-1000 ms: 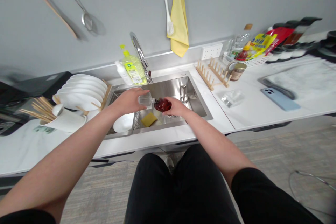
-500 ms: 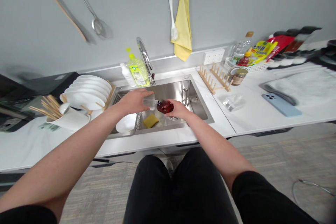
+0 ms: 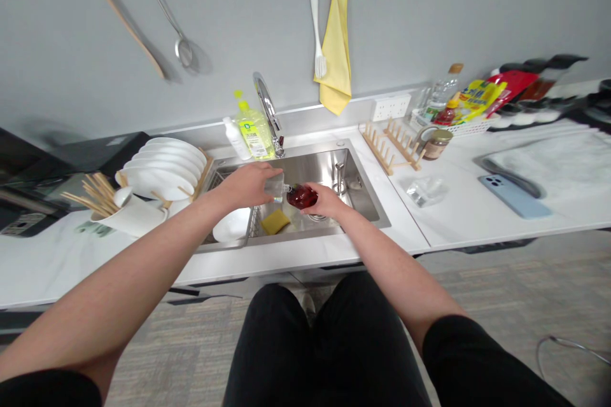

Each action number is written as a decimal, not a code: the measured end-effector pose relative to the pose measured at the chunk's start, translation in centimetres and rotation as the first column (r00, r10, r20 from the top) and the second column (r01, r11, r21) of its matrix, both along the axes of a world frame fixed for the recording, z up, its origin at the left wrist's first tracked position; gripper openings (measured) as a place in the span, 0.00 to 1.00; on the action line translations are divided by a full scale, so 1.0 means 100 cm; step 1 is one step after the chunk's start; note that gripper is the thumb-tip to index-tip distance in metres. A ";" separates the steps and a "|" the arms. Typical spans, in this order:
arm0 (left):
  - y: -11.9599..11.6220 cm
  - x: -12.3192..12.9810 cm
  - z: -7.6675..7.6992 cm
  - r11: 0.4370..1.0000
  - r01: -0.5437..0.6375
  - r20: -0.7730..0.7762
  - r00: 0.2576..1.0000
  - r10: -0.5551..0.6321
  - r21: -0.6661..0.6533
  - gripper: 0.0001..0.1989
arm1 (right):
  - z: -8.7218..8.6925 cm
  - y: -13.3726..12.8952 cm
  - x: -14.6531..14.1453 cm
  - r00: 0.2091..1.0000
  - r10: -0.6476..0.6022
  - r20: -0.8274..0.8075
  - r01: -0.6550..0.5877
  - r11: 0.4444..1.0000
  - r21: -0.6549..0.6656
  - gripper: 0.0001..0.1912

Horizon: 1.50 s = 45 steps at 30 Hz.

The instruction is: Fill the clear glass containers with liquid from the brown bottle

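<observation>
Over the sink (image 3: 267, 236), my left hand (image 3: 249, 186) is closed around a small clear bottle (image 3: 274, 188). The bottle lies tilted, its narrow neck pointing right. My right hand (image 3: 327, 200) grips a dark red, shiny, translucent cup or bowl (image 3: 302, 197); its exact kind is hard to make out. The bottle's neck meets the near side of the red thing, and I cannot tell whether liquid runs between them. Below my hands a yellow sponge (image 3: 275, 221) lies in the sink. A white bowl (image 3: 232, 225) rests at the sink's left side, partly behind my left forearm.
Behind the sink stand a faucet (image 3: 268, 108), a yellow-green soap bottle (image 3: 256, 130) and a white bottle (image 3: 237, 138). White plates (image 3: 165, 168) and a chopstick holder (image 3: 133, 216) are left. Rightward are a wooden rack (image 3: 389, 143), a jar (image 3: 438, 144) and a phone (image 3: 514, 196).
The view has shifted slightly, so the surroundings sit a little lower and further right. Both hands keep their holds, with the bottle and the red thing close together as before.
</observation>
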<state>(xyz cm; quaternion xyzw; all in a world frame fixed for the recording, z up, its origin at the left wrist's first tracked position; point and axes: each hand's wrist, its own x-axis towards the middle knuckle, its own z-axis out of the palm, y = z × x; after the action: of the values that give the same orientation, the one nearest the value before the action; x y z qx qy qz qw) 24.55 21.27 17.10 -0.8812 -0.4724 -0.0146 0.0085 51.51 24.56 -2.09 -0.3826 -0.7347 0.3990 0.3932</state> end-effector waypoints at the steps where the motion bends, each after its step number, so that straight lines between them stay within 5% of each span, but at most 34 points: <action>1: 0.000 0.000 0.000 1.000 0.003 -0.002 1.000 -0.003 0.000 0.42 | 0.001 -0.001 0.000 1.000 -0.001 0.002 0.001 1.000 -0.006 0.43; 45: -0.001 0.020 0.026 0.997 0.048 -0.264 0.964 -0.031 0.056 0.40 | 0.015 -0.008 0.002 0.999 -0.036 -0.006 0.037 0.999 0.025 0.41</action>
<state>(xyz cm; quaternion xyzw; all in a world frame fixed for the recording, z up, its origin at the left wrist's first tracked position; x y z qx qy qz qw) 26.60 21.18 19.71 -0.8840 -0.4487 0.0876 0.0983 51.75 23.71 -0.55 -0.3898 -0.7316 0.3834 0.4073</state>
